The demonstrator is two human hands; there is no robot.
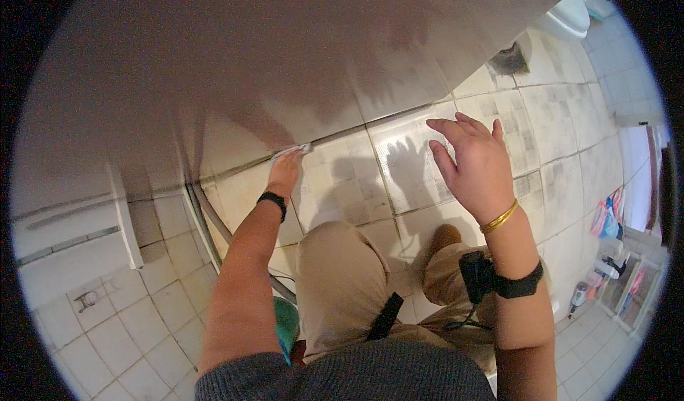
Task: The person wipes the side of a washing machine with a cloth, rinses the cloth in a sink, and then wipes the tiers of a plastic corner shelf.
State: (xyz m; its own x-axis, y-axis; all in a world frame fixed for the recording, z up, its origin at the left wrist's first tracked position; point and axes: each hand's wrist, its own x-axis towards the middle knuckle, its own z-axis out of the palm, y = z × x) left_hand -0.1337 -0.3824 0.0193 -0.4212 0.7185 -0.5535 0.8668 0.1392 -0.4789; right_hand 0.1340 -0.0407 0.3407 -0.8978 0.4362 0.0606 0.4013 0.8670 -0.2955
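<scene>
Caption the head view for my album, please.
Left hand on a white cloth at the foot of a glossy panel, right hand open over pale floor tiles.

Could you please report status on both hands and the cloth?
Left hand on white cloth. Right hand raised, open, empty. Glossy panel close alongside the cloth.

Floor [563, 120]: pale tiles, dark grout lines, several with greyish checks; dark patch [510, 60] at far end. White cloth [304, 149] under left fingers [286, 160] at panel seam, on floor or panel unclear. Brown shoe [447, 236] on tiles.
</scene>
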